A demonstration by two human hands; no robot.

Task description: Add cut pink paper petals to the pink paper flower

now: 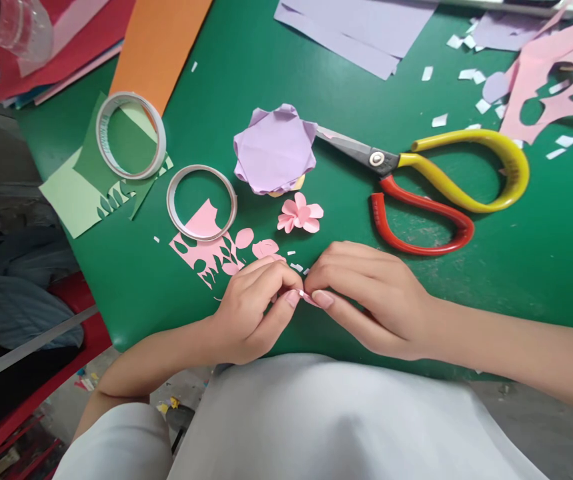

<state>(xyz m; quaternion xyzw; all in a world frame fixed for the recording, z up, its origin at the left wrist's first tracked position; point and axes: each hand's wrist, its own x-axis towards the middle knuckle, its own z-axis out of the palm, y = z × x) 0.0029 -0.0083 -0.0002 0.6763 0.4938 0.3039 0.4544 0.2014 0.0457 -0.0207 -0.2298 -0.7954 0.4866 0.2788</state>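
Note:
Near the table's front edge, my left hand (261, 307) and my right hand (376, 293) meet, both closed in a pinch. Between their fingertips is a small pink paper petal (310, 299) with a white bit, perhaps tape, at its left end. Just beyond the hands lies a pink paper flower (300, 213). Behind it sits a lilac folded paper piece (275, 150), with a little yellow showing beneath. Loose pink petals (265, 249) lie by my left hand, partly covered by it, beside a cut pink paper scrap (201, 233).
Scissors (377, 159) with yellow and red handles lie right of centre. Two tape rolls (233, 207) (161, 143) rest at left, near green paper (66, 197) and orange paper (159, 47). Lilac sheets (361, 30), pink cutouts (531, 87) and white bits lie along the far side. A bottle (23, 30) stands far left.

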